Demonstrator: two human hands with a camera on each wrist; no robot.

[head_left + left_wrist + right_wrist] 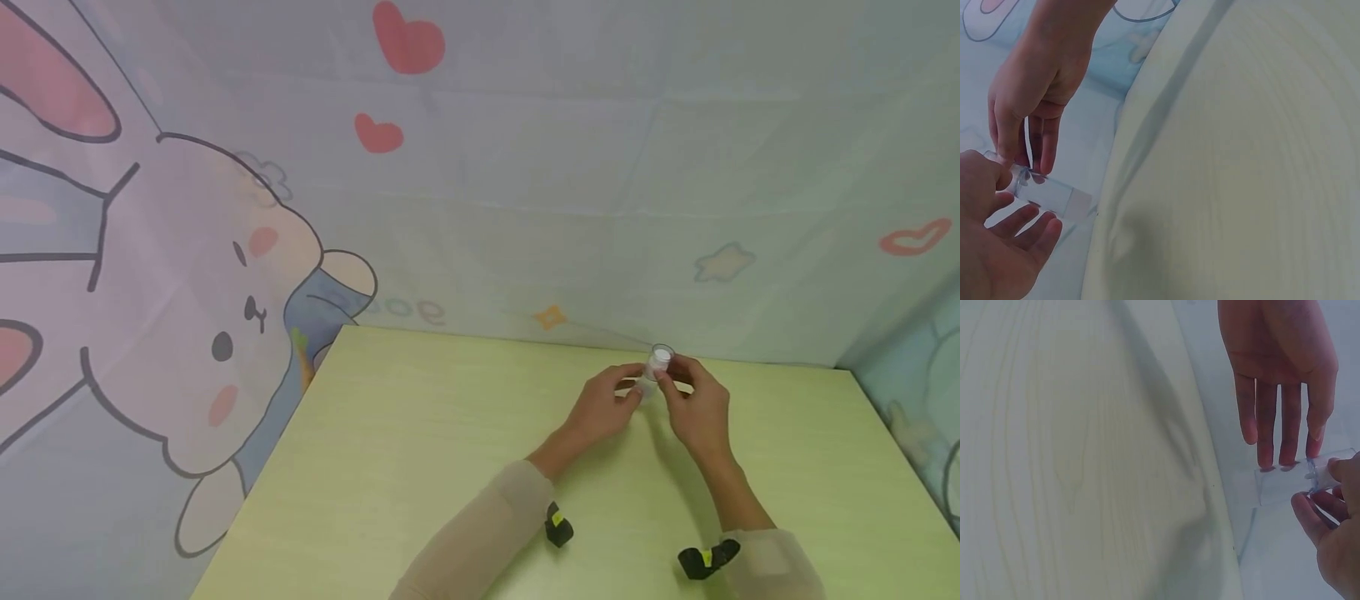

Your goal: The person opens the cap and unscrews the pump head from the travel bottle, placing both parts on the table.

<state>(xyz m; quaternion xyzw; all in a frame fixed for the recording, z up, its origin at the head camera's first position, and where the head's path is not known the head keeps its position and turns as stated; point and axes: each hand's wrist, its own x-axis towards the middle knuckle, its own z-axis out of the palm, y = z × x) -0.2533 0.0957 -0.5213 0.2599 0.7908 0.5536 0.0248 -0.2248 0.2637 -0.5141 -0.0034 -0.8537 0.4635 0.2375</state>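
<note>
Near the table's back edge, both hands hold a small clear bottle up in the air. It has a see-through upper section with a white part inside, and a ring-like joint around its middle. My right hand pinches the upper section between thumb and fingers. My left hand holds the lower body, its fingers spread along one side. In the left wrist view, the lower body shows between the hands, with a pale, cloudy bottom end. Fingers hide part of the upper section.
The pale wooden table reaches back to a printed cloth backdrop with a cartoon rabbit and hearts. More printed cloth hangs at the right. A black strap device sits on the left sleeve, another on the right.
</note>
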